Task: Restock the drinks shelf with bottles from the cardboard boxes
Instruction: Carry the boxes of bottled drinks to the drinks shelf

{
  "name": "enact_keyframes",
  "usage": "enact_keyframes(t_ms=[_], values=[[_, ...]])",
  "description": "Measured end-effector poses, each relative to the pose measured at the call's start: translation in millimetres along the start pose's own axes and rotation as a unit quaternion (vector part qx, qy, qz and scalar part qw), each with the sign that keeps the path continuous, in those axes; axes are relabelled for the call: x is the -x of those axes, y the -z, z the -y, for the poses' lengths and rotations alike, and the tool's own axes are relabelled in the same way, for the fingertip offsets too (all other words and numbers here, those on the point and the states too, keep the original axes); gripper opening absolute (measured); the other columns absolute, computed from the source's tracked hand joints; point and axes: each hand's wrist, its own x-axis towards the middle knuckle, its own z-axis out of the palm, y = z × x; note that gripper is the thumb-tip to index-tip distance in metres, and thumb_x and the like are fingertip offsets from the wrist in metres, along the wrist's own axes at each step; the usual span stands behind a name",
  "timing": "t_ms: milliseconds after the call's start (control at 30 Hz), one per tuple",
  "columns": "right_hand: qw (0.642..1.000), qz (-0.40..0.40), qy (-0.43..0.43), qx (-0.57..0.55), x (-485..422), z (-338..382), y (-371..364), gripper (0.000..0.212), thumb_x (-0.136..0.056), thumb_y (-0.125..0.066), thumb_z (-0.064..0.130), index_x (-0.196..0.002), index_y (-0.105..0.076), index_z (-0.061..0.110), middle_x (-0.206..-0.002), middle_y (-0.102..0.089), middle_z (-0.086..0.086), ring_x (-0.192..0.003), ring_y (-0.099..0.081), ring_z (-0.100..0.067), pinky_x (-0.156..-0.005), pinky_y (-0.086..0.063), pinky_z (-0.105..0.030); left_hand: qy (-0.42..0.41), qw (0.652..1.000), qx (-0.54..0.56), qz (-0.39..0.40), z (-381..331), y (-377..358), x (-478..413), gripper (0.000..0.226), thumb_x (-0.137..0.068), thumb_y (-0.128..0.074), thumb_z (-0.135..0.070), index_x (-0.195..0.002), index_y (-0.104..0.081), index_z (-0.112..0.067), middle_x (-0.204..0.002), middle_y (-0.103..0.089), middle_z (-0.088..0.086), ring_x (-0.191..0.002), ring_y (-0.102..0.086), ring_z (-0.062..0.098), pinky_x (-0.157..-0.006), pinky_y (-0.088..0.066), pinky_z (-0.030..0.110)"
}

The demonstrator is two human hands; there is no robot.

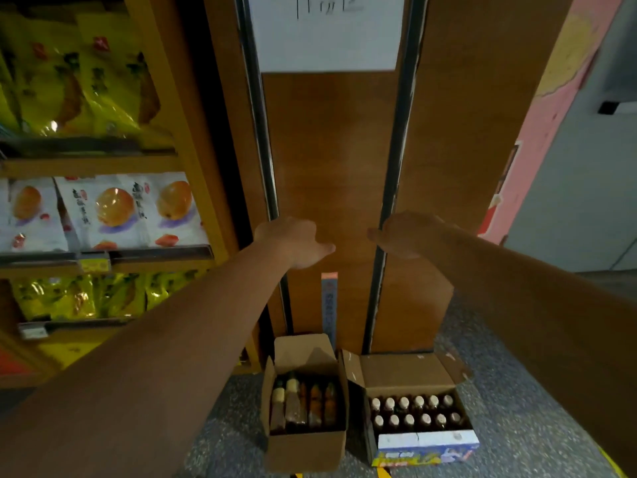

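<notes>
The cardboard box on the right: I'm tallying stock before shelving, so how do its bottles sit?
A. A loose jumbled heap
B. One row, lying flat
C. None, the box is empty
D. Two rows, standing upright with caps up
D: the right box is open, and its bottles stand upright in two neat rows, pale caps facing up.

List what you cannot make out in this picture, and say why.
Head view:
- Sign: writing blurred, cut off by the top edge.
- Left hand, right hand: fingers hidden behind the hands' backs.
- Bottles: labels too small and dark.
- Drinks shelf: not in view.
</notes>
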Motion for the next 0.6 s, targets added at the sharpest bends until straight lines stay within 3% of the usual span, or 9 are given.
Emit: enact_keyframes(t_ms=[100, 200, 267, 367, 467, 533, 600], values=[[0.998, 0.052, 0.04, 0.013, -29.4, 8.8, -53.2, 0.053, -0.104, -0.017, 0.045, -0.148, -0.031, 0.018, -0.149, -0.036, -0.014, -0.134, -0.038, -0.034, -0.109, -0.034, -0.047, 0.013, 0.999, 0.003, 0.053, 7.2, -60.9, -25.2, 0.065, -0.089, -0.032, -0.068, -0.13, -0.049, -0.021, -0.127, -0.055, 0.005, -0.112, -0.054, 0.026, -0.091, -0.046, 0.037], [0.992, 0.111, 0.052, 0.003, -51.4, 13.3, -120.1, 0.053, -0.104, -0.018, 0.043, -0.142, -0.04, 0.012, -0.147, -0.039, -0.013, -0.132, -0.041, -0.033, -0.109, -0.034, -0.045, 0.006, 0.994, 0.026, 0.103, 13.1, -131.1, -35.9, 0.054, -0.092, -0.034, -0.063, -0.106, -0.061, -0.019, -0.1, -0.065, 0.004, -0.089, -0.061, 0.023, -0.083, -0.052, 0.041], [0.986, 0.157, 0.05, -0.024, -66.2, 17.1, -170.4, 0.052, -0.104, -0.019, 0.043, -0.139, -0.043, 0.012, -0.147, -0.04, -0.012, -0.13, -0.043, -0.031, -0.107, -0.035, -0.042, 0.016, 0.99, 0.016, 0.14, 16.2, -181.6, -40.5, 0.053, -0.093, -0.034, -0.062, -0.112, -0.059, -0.019, -0.107, -0.062, 0.003, -0.096, -0.059, 0.025, -0.085, -0.049, 0.04], [0.981, 0.186, 0.05, -0.036, -84.8, 22.8, -239.1, 0.054, -0.102, -0.024, 0.048, -0.13, -0.052, 0.01, -0.133, -0.053, -0.017, -0.115, -0.054, -0.033, -0.089, -0.043, -0.038, 0.029, 0.985, 0.01, 0.169, 20.5, -247.8, -44.2, 0.059, -0.092, -0.035, -0.062, -0.131, -0.047, -0.019, -0.129, -0.054, 0.007, -0.114, -0.053, 0.029, -0.088, -0.045, 0.037], [0.972, 0.229, 0.053, -0.027, -96.8, 31.8, -292.7, 0.067, -0.097, -0.022, 0.06, -0.125, -0.058, 0.011, -0.125, -0.059, -0.018, -0.104, -0.06, -0.034, -0.09, -0.047, -0.04, 0.027, 0.974, 0.008, 0.224, 26.5, -295.7, -45.1, 0.059, -0.094, -0.034, -0.061, -0.133, -0.045, -0.018, -0.132, -0.052, 0.01, -0.115, -0.052, 0.031, -0.083, -0.045, 0.038], [0.965, 0.252, 0.071, -0.024, -101.5, 38.1, -316.0, 0.061, -0.098, -0.025, 0.057, -0.097, -0.066, 0.012, -0.092, -0.065, -0.019, -0.072, -0.057, -0.029, -0.076, -0.048, -0.039, 0.03, 0.968, 0.004, 0.249, 32.6, -318.1, -47.2, 0.059, -0.094, -0.032, -0.061, -0.134, -0.046, -0.019, -0.13, -0.054, 0.009, -0.113, -0.053, 0.029, -0.08, -0.044, 0.037], [0.964, 0.253, 0.075, -0.029, -106.0, 43.2, -333.4, 0.058, -0.099, -0.026, 0.054, -0.062, -0.051, 0.016, -0.061, -0.048, -0.009, -0.052, -0.041, -0.021, -0.063, -0.041, -0.036, 0.028, 0.969, -0.001, 0.246, 38.8, -333.9, -49.7, 0.06, -0.094, -0.031, -0.061, -0.133, -0.047, -0.018, -0.127, -0.055, 0.009, -0.11, -0.054, 0.029, -0.078, -0.043, 0.036]])
